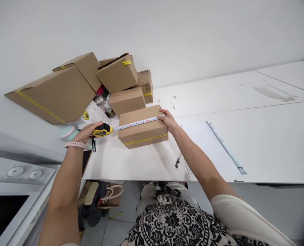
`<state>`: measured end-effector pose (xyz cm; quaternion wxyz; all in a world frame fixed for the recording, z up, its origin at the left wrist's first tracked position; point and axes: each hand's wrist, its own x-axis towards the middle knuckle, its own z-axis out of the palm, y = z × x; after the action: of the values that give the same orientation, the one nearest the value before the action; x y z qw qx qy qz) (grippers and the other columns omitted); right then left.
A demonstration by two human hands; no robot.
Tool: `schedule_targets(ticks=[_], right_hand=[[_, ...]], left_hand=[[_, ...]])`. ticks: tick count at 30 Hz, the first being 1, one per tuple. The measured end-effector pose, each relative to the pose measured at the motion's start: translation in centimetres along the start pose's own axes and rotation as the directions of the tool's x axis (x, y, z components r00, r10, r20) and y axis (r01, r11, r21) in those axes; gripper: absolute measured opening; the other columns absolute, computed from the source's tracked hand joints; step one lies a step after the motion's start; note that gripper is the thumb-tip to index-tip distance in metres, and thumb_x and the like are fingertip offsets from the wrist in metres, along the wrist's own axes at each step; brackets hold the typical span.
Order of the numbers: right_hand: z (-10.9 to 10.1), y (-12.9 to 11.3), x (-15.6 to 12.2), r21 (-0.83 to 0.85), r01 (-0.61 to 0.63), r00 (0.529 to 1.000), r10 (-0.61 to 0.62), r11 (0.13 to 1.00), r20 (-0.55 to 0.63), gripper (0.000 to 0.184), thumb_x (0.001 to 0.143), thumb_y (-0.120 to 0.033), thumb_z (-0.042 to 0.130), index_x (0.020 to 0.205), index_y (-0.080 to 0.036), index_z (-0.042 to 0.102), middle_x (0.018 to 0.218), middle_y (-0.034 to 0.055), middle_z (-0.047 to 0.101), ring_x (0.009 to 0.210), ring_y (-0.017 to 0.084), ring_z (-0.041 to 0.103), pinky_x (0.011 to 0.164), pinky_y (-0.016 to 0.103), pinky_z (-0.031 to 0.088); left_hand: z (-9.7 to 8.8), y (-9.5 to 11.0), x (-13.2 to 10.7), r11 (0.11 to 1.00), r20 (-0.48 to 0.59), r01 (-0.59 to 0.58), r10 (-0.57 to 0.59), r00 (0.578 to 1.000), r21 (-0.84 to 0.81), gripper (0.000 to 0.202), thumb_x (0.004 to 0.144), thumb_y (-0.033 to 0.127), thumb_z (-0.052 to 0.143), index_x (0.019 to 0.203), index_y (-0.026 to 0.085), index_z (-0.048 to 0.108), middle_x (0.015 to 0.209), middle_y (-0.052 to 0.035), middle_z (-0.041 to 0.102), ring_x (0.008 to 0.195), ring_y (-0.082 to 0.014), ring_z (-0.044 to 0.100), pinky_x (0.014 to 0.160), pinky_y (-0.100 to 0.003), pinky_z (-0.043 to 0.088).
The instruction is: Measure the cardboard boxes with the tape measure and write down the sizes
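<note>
A closed cardboard box with a strip of yellow tape along its front sits on the white table. My left hand grips the yellow and black case of a tape measure, off the box's left end. From it the white blade runs lengthwise over the top of the box. At the box's right end, my right hand pinches the blade's tip against the top edge. A black wrist loop dangles from the case.
Several more cardboard boxes are stacked against the wall at the back left. A mint-coloured container stands by my left wrist. Right of the box lie a pen, white paper and a pale blue ruler.
</note>
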<state>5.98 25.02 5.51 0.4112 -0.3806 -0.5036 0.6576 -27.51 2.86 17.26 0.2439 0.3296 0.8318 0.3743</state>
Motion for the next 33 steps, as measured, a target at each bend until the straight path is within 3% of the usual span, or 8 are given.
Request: schedule_targets(ticks=[7,15,19,21,24,27,30,33], right_hand=[[0.0,-0.2,0.7,0.059,-0.081,0.996,0.079,0.995,0.033,0.049,0.062,-0.022,0.066,0.11,-0.029,0.058,0.112,0.0031,0.07,0.093,0.026,0.067,0.074,0.043,0.061],[0.0,-0.5,-0.1,0.082,-0.06,0.998,0.059,0.995,0.007,0.048,0.062,-0.022,0.068,0.11,-0.028,0.061,0.118,0.0033,0.069,0.097,0.026,0.066,0.078,0.042,0.06],[0.0,-0.2,-0.2,0.062,-0.046,0.999,0.045,0.997,0.006,0.049,0.063,-0.024,0.07,0.111,-0.028,0.062,0.114,0.0027,0.069,0.091,0.024,0.066,0.078,0.042,0.059],[0.0,0.0,-0.4,0.025,0.004,0.999,-0.003,1.0,-0.048,0.045,0.063,-0.029,0.073,0.107,-0.027,0.064,0.109,0.0022,0.068,0.09,0.023,0.065,0.081,0.042,0.058],[-0.4,0.2,-1.0,-0.119,0.166,0.966,-0.186,0.979,-0.179,0.029,0.066,-0.036,0.074,0.091,-0.024,0.067,0.096,0.0026,0.068,0.09,0.023,0.062,0.089,0.044,0.055],[-1.0,-0.5,-1.5,-0.242,0.286,0.92,-0.336,0.927,-0.2,0.019,0.07,-0.037,0.071,0.081,-0.022,0.068,0.085,0.0033,0.068,0.085,0.024,0.06,0.088,0.046,0.053],[-1.5,-2.5,-1.4,-0.198,0.401,0.883,-0.435,0.895,-0.178,0.023,0.072,-0.036,0.073,0.089,-0.022,0.069,0.089,0.0038,0.07,0.084,0.022,0.062,0.086,0.044,0.053],[-1.0,-4.9,-0.6,-0.142,0.531,0.823,-0.548,0.835,-0.146,0.026,0.074,-0.035,0.072,0.097,-0.022,0.069,0.101,0.005,0.073,0.092,0.022,0.065,0.088,0.041,0.054]], left_hand=[[0.4,0.3,0.0,0.999,-0.012,0.031,-0.032,0.999,-0.035,0.059,0.055,0.071,0.079,0.083,0.019,0.076,0.08,-0.0078,0.079,0.073,-0.0256,0.072,0.055,-0.029,0.051],[0.6,0.5,-0.8,0.999,-0.016,0.021,-0.021,1.0,-0.036,0.059,0.056,0.072,0.077,0.083,0.019,0.076,0.081,-0.0081,0.079,0.076,-0.026,0.073,0.054,-0.028,0.048],[0.8,0.7,-0.9,0.998,-0.012,0.026,-0.027,1.0,-0.054,0.057,0.056,0.071,0.077,0.08,0.019,0.073,0.082,-0.0087,0.078,0.076,-0.0254,0.071,0.057,-0.029,0.049],[0.9,0.9,-1.5,0.998,-0.017,0.023,-0.024,1.0,-0.065,0.056,0.055,0.069,0.079,0.078,0.019,0.071,0.08,-0.0085,0.077,0.076,-0.0258,0.071,0.058,-0.03,0.049],[0.9,1.1,-3.3,0.997,-0.02,0.0,-0.002,1.0,-0.074,0.053,0.055,0.065,0.082,0.078,0.019,0.071,0.079,-0.0068,0.076,0.081,-0.027,0.07,0.062,-0.031,0.05],[0.7,0.8,-6.3,0.996,0.0,-0.018,0.018,1.0,-0.086,0.054,0.055,0.062,0.086,0.085,0.018,0.073,0.084,-0.0059,0.075,0.089,-0.0291,0.069,0.069,-0.033,0.052],[0.9,-0.2,-10.1,0.991,0.068,-0.015,0.024,0.997,-0.13,0.063,0.057,0.061,0.088,0.103,0.02,0.073,0.1,-0.0075,0.077,0.102,-0.0328,0.07,0.081,-0.038,0.055],[2.7,-1.9,-14.2,0.982,0.233,0.025,0.02,0.972,-0.188,0.061,0.061,0.066,0.085,0.107,0.026,0.076,0.115,-0.0095,0.078,0.12,-0.0378,0.066,0.097,-0.045,0.056]])
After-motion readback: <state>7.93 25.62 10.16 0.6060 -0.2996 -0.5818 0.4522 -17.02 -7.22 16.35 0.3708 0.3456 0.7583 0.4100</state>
